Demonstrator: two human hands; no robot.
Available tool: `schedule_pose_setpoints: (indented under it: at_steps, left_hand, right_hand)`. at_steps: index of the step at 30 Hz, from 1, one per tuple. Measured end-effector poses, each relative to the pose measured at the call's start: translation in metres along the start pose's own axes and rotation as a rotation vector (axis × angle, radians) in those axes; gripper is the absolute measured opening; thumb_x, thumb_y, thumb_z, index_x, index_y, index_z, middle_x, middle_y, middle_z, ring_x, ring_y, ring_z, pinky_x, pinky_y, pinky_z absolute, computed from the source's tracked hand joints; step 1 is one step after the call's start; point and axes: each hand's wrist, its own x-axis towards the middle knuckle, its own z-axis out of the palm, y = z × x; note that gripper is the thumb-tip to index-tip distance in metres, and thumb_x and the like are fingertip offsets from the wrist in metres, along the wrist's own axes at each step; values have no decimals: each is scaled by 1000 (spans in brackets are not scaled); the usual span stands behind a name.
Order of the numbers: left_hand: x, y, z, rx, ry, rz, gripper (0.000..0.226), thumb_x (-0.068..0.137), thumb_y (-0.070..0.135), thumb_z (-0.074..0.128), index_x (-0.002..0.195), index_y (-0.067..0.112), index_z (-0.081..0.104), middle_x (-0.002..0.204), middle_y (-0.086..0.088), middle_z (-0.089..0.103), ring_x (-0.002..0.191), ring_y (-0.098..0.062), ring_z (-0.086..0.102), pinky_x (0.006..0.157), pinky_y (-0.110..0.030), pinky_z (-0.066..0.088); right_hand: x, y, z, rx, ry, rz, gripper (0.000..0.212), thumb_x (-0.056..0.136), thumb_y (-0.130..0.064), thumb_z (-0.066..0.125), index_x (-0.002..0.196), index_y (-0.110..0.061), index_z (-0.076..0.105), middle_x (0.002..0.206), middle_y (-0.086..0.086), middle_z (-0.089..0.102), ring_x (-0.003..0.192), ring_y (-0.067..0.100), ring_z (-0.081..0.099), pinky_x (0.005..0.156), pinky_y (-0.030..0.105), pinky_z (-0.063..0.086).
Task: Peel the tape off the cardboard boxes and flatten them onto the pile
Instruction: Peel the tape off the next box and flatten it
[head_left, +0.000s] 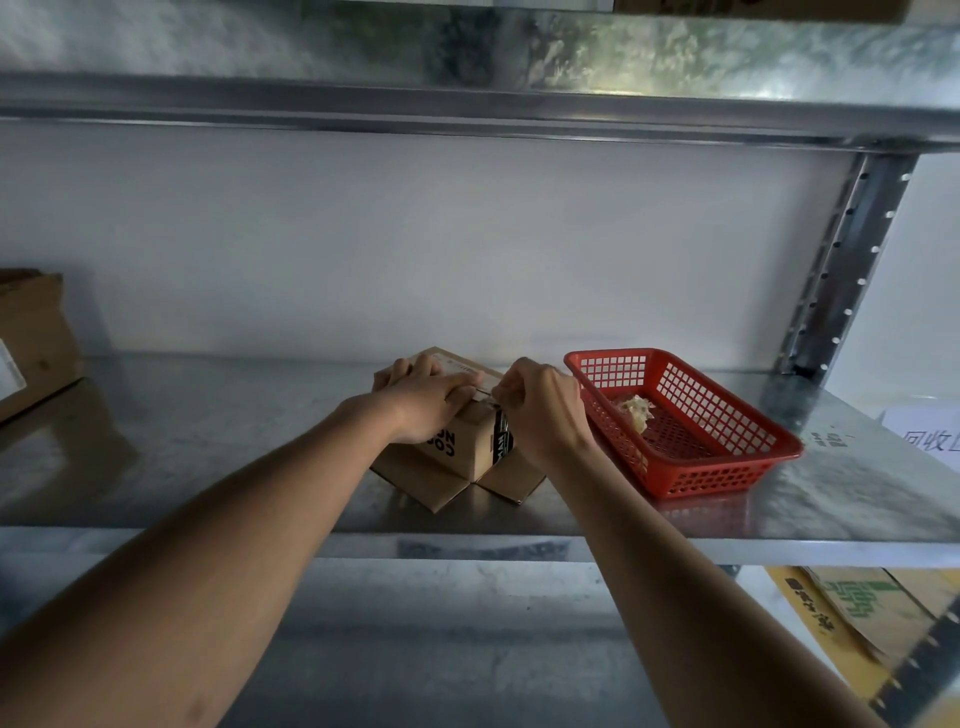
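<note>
One small brown cardboard box with black lettering (470, 441) stands on the galvanised metal shelf (208, 447), just left of the one red plastic lattice basket (727, 415), which serves as the landmark here. The box's bottom flaps are splayed out flat on the shelf. One crumpled wad of pale tape (635, 409) lies inside the basket, toward its far left part. A second, larger brown cardboard box (36, 338) sits well to the left of the basket, at the frame's edge. Flattened printed cardboard sheets (852, 603) lie on a lower level, below and right of the basket; their number cannot be told.

Two hands are in view. The left hand (426, 397) lies on top of the small box, fingers curled over its far edge, pressing it down. The right hand (540, 400), between box and basket, has fingers drawn together, pinching a strip of clear tape (485, 391) at the box's top seam.
</note>
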Motion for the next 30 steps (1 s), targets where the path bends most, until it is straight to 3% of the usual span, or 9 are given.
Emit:
schedule_pose_setpoints:
  at_steps: [2,8,14,19,23,26,28,30]
  left_hand:
    - [-1,2,0,-2,1,1,44,104,66,10,146,73,22,156,3,28,145,-28,17,115,-46,15]
    - [-6,4,-2,-2,-8,0,45,106,63,10,148,70,24,159,2,24,147,-28,16,116,-45,13]
    - [-6,6,-1,27,9,-27,45,108,59,13,152,64,21,161,-1,22,147,-31,17,116,-47,16]
    - [-7,5,2,7,22,-24,47,107,58,10,152,65,20,162,2,20,147,-29,15,117,-47,13]
    - [-10,7,2,-28,18,-17,48,107,56,9,154,63,20,165,2,15,151,-29,8,118,-49,11]
    - [-11,11,0,-26,2,-26,49,108,56,9,155,62,19,168,0,13,153,-31,5,119,-52,10]
    - [-10,16,-3,-14,-21,-31,50,107,60,10,156,60,18,169,-1,12,155,-35,3,119,-54,9]
    - [-9,23,-4,-2,-43,-20,53,106,62,11,159,56,16,171,-4,10,156,-38,0,120,-56,8]
  right_hand:
    - [-2,1,-1,42,-14,12,20,97,-23,72,113,-11,72,100,8,73,91,24,69,79,36,58]
    - [0,0,-7,24,-69,63,17,93,-30,77,100,-15,80,95,5,75,90,22,68,75,31,53]
    - [-3,-15,0,-166,-110,-36,19,101,-17,59,98,-8,75,99,11,71,87,28,64,74,40,55]
    - [-6,-10,-3,19,-35,19,23,97,-4,53,94,-7,75,91,8,74,86,27,67,77,44,58]
    - [-5,-13,-12,111,65,-37,19,96,-4,62,96,-9,80,86,3,77,80,19,71,67,29,53]
    - [-5,-11,-17,98,75,-41,20,93,-14,74,112,-15,79,92,0,78,83,14,70,73,25,52]
    - [-5,-8,-20,61,69,-18,24,88,-13,77,111,-17,80,96,0,79,87,14,70,77,25,54]
    - [-6,-4,-23,43,67,2,26,86,-7,76,109,-17,80,102,0,79,90,12,70,72,15,50]
